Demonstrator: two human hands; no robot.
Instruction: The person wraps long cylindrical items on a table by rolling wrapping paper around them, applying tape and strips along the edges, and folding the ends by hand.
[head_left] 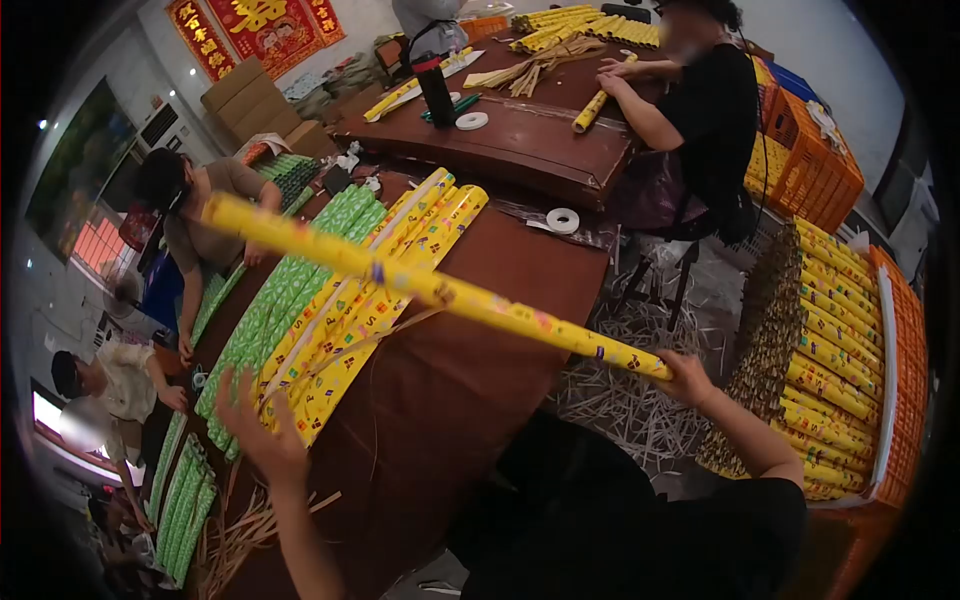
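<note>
A long yellow roll of printed wrapping paper (500,312) slants through the air above the table, its far end blurred. My right hand (690,381) is closed around its near right end. Over the table's left part, my left hand (264,430) is raised with fingers spread, holding nothing. Just beyond those fingers lie loose yellow printed sheets (335,375), partly hidden behind the hand and the roll. Green patterned rolls (265,310) lie beside the sheets.
An orange crate (905,380) at right holds stacked yellow rolls (835,350). Paper strips (640,420) litter the floor. White tape (563,220) lies on the brown table (470,400). A co-worker (715,110) handles a roll at the far table; other people work at left.
</note>
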